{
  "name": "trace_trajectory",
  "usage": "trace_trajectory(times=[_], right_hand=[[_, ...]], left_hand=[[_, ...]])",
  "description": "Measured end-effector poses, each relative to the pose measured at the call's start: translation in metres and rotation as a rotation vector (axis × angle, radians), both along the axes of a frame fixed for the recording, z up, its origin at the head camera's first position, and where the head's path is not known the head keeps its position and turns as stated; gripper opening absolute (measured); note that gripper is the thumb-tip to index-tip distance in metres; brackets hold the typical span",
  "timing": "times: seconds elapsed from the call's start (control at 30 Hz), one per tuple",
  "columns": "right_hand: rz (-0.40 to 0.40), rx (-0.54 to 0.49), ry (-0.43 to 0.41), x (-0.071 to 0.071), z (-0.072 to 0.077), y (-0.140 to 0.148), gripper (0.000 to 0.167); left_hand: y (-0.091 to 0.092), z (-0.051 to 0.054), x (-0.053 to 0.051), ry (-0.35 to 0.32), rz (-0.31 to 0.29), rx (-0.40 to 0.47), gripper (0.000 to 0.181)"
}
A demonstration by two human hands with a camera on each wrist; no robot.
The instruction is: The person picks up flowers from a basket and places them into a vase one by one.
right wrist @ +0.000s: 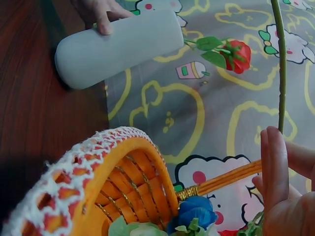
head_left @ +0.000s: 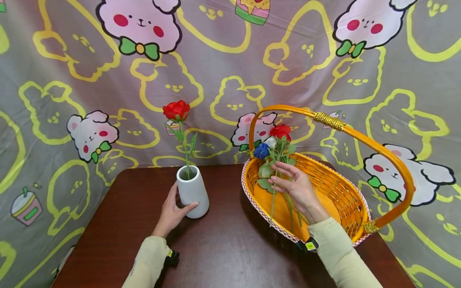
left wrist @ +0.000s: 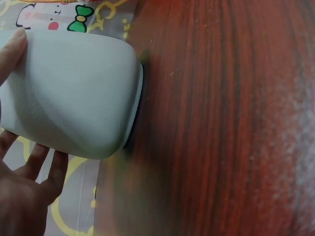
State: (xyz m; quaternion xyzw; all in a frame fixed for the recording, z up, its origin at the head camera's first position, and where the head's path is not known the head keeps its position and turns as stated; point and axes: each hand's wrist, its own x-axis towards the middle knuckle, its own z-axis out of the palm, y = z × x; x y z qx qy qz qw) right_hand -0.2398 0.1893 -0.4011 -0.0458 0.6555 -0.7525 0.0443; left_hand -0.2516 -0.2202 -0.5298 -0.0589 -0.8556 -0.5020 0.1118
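Observation:
A white vase [head_left: 194,196] stands upright on the table, a red rose [head_left: 176,111] rising from its mouth. My left hand [head_left: 173,212] grips the vase low on its side, thumb across the front; fingers and thumb also lie against the vase [left wrist: 74,93] in the left wrist view. Over the basket [head_left: 335,200], my right hand [head_left: 297,188] pinches a thin green stem [head_left: 273,204], whose lower end points down past the rim. Which bloom tops this stem, I cannot tell. Beside the fingers are a blue flower [head_left: 261,151], a white flower [head_left: 271,142] and another red rose [head_left: 281,132].
The basket's orange handle [head_left: 381,150] arches high over the right side. Dark reddish-brown table [head_left: 223,248] lies between vase and basket. Behind it hangs a grey cloth [head_left: 216,64] with cartoon figures.

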Motion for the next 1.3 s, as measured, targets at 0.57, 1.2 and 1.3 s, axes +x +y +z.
trace_trajectory(times=[0.57, 1.2, 1.3], right_hand=[[-0.016, -0.031, 0.053, 0.011, -0.008, -0.048, 0.055], [0.072, 0.003, 0.265, 0.023, -0.013, -0.116, 0.053], [0.067, -0.012, 0.328, 0.021, -0.009, -0.126, 0.051]], left_hand=[[0.000, 0.001, 0.000, -0.017, 0.002, 0.014, 0.112], [-0.001, 0.001, 0.002, 0.022, 0.001, 0.010, 0.110], [-0.001, 0.001, 0.002, 0.019, 0.006, 0.008, 0.110]])
